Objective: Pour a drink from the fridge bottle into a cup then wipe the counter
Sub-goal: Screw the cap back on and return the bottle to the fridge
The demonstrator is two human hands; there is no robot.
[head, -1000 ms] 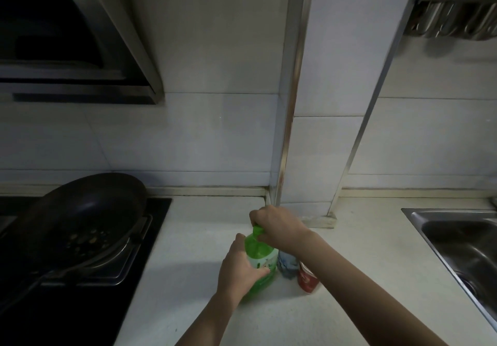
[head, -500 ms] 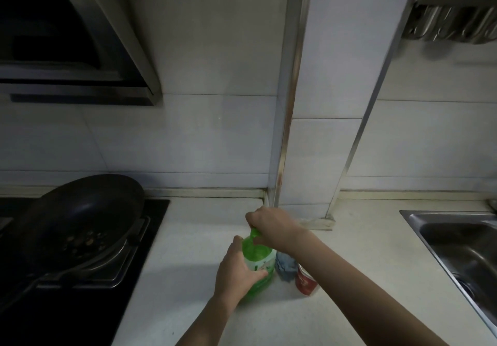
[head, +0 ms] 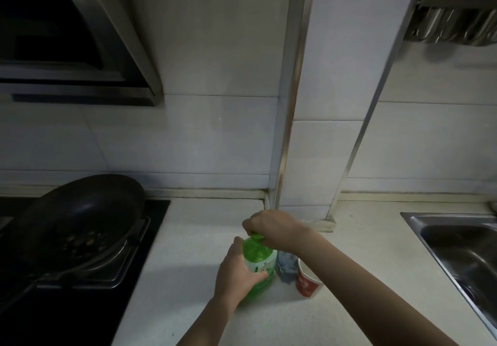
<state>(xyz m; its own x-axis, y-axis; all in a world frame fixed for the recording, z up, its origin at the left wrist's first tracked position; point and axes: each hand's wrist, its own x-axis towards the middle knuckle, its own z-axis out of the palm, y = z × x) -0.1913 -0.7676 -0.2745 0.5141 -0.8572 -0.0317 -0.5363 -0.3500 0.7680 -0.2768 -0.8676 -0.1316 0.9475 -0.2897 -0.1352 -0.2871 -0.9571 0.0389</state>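
white speckled stone counter (head: 193,238) runs between black glass hob (head: 80,318) on the left and steel sink (head: 419,218) on the right. dark round frying pan (head: 80,227) sits on the hob, well apart from the hands, low risk.

green see-through plastic bottle (head: 259,257) with a white label stands upright on the counter, centre, in front of the tiled wall pillar. left hand (head: 236,273) wraps the bottle's body, fingers curled round the label. right hand (head: 274,228) sits on top, fingers curled down and pinching the green screw cap (head: 255,236). reads as the uncapping step; pour and wipe not yet done.

red paper cup (head: 308,282) with a white rim stands just right of the bottle, under the right forearm. crumpled blue-grey cloth (head: 286,267) lies between bottle and cup; touching them or not, cannot tell.

what could go wrong:
- left hand squeezes the soft bottle as the cap frees, so drink spurts over the neck onto the counter. fizzy or not, cannot tell.
- right forearm pulls back low and clips the cup; it looks light and likely empty, so it tips easily.
- cap slips from the fingertips and rolls toward the sink or hob.
- cup sits tight beside the bottle, so a tilt without moving either could miss the rim and soak the cloth early.
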